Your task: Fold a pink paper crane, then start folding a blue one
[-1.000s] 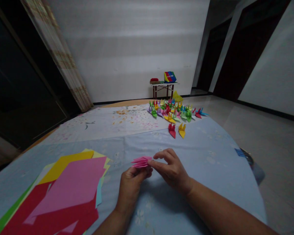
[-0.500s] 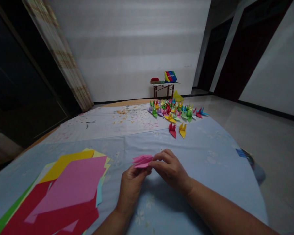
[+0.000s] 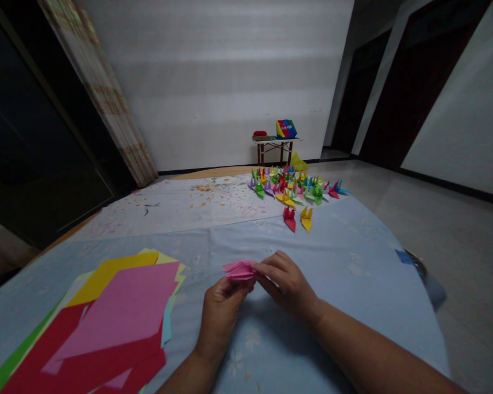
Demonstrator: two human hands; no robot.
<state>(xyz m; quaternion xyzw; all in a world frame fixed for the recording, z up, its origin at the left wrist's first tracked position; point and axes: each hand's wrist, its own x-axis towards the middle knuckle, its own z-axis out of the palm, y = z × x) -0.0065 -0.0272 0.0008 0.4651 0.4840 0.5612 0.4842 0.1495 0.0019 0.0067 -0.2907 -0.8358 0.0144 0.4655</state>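
Note:
A small piece of folded pink paper (image 3: pixel 239 270) is held just above the table, in front of me. My left hand (image 3: pixel 224 303) grips it from below, thumb and fingers closed on its lower edge. At its right end, the fingers of my right hand (image 3: pixel 285 282) pinch the paper; their tips are partly hidden behind one another. Left of my hands lies a loose stack of coloured sheets, with a pink sheet (image 3: pixel 127 306) on top of yellow and red ones.
Beyond my hands stand a red paper crane (image 3: pixel 289 219) and a yellow paper crane (image 3: pixel 306 220). Several more cranes (image 3: pixel 287 186) crowd the far right of the round table. A blue floral cloth (image 3: pixel 353 306) covers the near part. Farther back is a small stand (image 3: pixel 275 140) with a colourful box.
The fingers of my right hand have shifted slightly on the right end of the folded pink paper, whose layers now look closer together. My left hand keeps its hold.

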